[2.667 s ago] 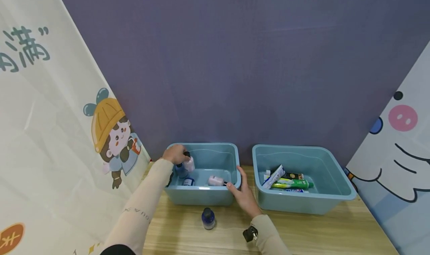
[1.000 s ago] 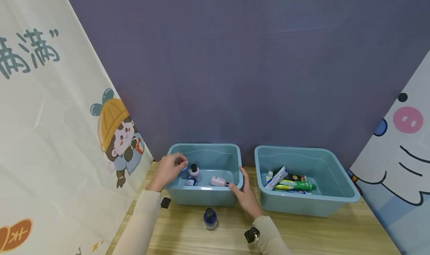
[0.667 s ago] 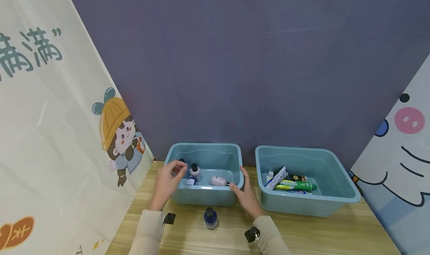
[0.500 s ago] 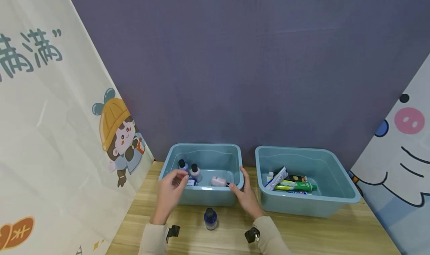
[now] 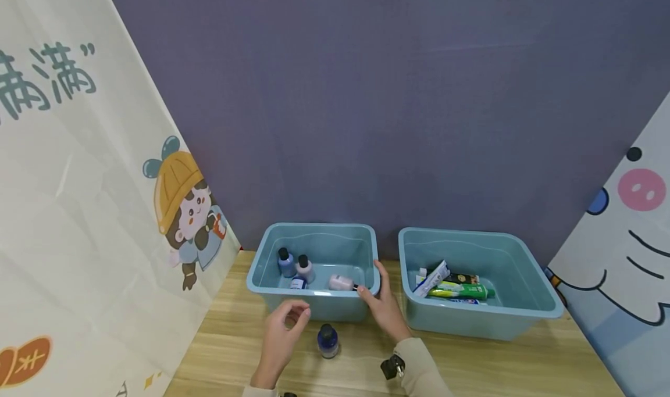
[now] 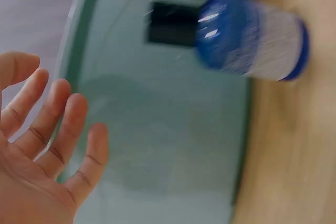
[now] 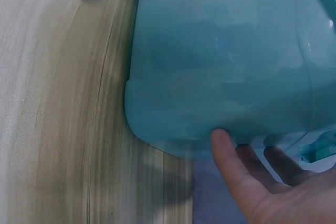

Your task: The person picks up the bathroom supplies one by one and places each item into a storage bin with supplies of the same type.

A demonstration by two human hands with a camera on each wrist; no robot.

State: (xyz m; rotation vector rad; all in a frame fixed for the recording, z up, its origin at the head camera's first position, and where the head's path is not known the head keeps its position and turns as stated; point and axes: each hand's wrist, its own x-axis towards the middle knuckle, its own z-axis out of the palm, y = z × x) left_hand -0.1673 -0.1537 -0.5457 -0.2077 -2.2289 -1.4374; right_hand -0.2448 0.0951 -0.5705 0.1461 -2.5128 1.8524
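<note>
Blue bottle [image 5: 327, 340] upright on bench [image 5: 497, 362], long axis vertical, just right of left hand [image 5: 283, 334]: grip wide, empty, fingers relaxed, nearer of the two. Right hand [image 5: 384, 305] flat against left bin [image 5: 314, 304] corner, fingers straight.

Two teal tubs [image 5: 314, 313] [image 5: 476, 321] are sitting on a pale wood-grain table [image 5: 497, 368]. A dark blue bottle [image 5: 327, 340] with a black cap is standing at the front edge. In the left tub, pale pink [image 5: 340, 281] and blue bottles [image 5: 285, 262] are showing black caps. The right tub is showing a green tube [image 5: 460, 291]. A purple wall [image 5: 366, 95] is rising behind, flanked by cream [image 5: 78, 211] and pale blue cartoon banners [image 5: 628, 257]
</note>
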